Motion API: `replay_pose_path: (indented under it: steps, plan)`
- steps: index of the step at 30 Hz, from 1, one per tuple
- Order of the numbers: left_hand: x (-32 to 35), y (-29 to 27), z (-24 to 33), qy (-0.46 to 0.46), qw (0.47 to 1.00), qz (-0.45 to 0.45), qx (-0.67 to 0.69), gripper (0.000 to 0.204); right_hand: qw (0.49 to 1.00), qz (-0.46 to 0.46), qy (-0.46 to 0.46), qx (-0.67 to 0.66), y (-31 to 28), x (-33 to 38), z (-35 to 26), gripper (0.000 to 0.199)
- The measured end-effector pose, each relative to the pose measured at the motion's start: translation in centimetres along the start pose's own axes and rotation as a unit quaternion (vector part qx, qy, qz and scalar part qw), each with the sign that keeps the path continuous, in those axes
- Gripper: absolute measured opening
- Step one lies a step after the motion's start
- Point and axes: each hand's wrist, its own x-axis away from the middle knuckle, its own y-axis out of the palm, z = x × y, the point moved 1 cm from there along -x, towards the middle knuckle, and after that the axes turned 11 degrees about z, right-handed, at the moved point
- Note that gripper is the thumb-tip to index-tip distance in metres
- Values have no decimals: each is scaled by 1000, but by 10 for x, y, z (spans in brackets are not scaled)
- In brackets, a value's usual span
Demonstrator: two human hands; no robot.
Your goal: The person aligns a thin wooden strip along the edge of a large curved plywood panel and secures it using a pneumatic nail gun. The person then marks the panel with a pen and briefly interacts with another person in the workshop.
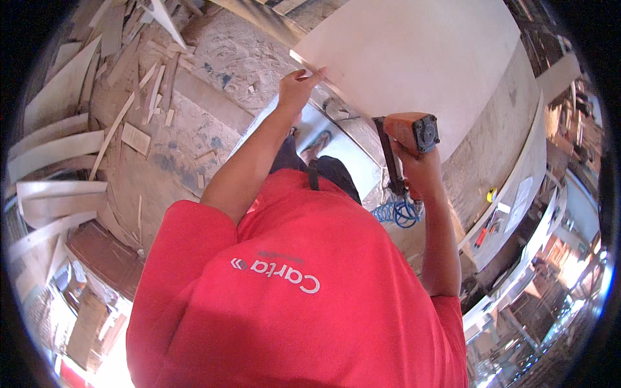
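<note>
Orange-bodied, a nail gun (409, 133) is gripped by the right hand (417, 169) right of centre, fingers wrapped round its handle, its nose set against a pale curved plywood panel (420, 64) filling the upper right. At upper centre the panel's corner is pinched by the left hand (299, 89), fingers closed on the edge. A blue coiled air hose (396, 212) is seen below the gun.

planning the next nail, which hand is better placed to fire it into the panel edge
Probably the right hand: it grips the orange nail gun against the pale panel. The left hand is pinching the panel's edge, holding it.
</note>
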Motion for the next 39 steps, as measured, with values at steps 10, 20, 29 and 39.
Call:
replay_pose_path:
  steps: [10,20,29,39]
  plan:
    - [2,8,1,7,992,-24,125,31,995,-74,-44,48,10,-34,-23,36]
    - [3,10,1,16,991,-23,129,38,991,-67,-114,31,14,-35,-12,35]
    - [-8,6,-6,11,994,-43,102,31,994,-67,-80,-15,29,-38,-36,33]
    - [-2,-2,15,5,994,-101,38,30,999,-35,-18,17,39,-28,-44,34]
